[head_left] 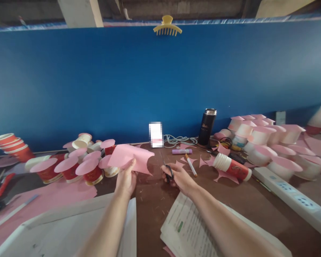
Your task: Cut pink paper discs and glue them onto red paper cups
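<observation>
Left grip (126, 179) holds pink paper (130, 156); right grip (178, 177), scissors (170, 172). Black thermos (206, 130), lettering (204, 125) blurred, on brown tabletop (149, 210) before blue partition (109, 78).

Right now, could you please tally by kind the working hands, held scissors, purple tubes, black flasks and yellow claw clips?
Hands: 2 (left hand, right hand)
Held scissors: 1
Purple tube: 1
Black flask: 1
Yellow claw clip: 1
Total: 6

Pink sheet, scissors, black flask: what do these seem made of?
Pink sheet: matte paper or thin card, judging by its smooth curve. Scissors: probably plastic handles, dark and rounded; blades too blurred to judge. Black flask: likely coated metal, given its shiny silver top.
</observation>
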The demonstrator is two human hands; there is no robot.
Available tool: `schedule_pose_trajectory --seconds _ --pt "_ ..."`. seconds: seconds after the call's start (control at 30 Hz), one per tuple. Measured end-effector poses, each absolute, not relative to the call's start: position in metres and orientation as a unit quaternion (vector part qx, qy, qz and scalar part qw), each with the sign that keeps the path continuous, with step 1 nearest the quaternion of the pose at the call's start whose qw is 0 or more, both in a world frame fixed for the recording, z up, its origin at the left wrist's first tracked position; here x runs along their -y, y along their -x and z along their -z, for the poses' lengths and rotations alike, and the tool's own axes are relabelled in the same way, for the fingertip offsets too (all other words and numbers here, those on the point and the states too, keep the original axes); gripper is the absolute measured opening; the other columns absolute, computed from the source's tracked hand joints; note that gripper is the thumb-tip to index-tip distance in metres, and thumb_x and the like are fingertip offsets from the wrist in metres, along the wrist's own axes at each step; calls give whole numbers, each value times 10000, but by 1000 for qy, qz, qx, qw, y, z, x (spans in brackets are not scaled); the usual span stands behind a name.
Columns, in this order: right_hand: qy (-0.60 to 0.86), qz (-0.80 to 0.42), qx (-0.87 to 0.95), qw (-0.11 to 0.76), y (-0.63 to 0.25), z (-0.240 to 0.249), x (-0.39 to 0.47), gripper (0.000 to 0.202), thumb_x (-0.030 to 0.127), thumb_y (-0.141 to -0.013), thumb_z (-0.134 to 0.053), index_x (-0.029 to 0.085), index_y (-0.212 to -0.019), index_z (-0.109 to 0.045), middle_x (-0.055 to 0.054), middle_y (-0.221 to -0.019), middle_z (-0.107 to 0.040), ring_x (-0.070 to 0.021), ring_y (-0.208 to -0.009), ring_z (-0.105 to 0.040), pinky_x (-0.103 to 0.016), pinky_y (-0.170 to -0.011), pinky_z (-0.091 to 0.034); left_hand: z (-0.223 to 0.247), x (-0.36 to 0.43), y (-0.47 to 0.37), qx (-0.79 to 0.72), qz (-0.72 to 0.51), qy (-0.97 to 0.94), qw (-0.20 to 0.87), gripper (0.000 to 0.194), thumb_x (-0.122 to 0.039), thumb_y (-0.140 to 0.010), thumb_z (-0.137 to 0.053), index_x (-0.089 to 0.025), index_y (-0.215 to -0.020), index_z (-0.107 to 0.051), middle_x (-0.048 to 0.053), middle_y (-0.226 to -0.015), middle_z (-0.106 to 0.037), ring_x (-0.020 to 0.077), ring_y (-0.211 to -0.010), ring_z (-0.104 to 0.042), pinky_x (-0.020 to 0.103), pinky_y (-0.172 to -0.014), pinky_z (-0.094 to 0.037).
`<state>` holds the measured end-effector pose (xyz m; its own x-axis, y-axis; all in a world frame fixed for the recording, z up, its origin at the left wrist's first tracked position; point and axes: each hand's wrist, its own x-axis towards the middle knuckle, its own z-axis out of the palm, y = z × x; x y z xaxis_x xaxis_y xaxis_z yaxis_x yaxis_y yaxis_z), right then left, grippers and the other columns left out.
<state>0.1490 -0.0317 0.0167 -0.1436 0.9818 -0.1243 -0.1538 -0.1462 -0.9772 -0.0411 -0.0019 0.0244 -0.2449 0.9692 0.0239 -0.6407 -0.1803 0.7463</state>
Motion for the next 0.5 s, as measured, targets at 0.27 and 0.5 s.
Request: schedule_pose_trajectory --seconds 0.27,0.5 --pt "399 -636 582 313 -128 -25 61 382 525 -733 -655 175 -869 -585 -26 -723 -652 -134 -619 -601 -158 -377 -408 -33 -3 50 -288 -769 -168 546 294 -43 -702 -677 -204 -943 -627 14 -905 -712 137 -933 -657 240 -841 -528" --pt "424 -598 582 352 -111 -16 65 390 528 -737 -655 207 -940 -568 12 -684 -605 -129 -596 -565 -169 -381 -420 -26 1 32 -310 -740 -102 588 177 -11 -711 -651 -163 -762 -576 -15 -654 -634 105 -696 -650 212 -725 -546"
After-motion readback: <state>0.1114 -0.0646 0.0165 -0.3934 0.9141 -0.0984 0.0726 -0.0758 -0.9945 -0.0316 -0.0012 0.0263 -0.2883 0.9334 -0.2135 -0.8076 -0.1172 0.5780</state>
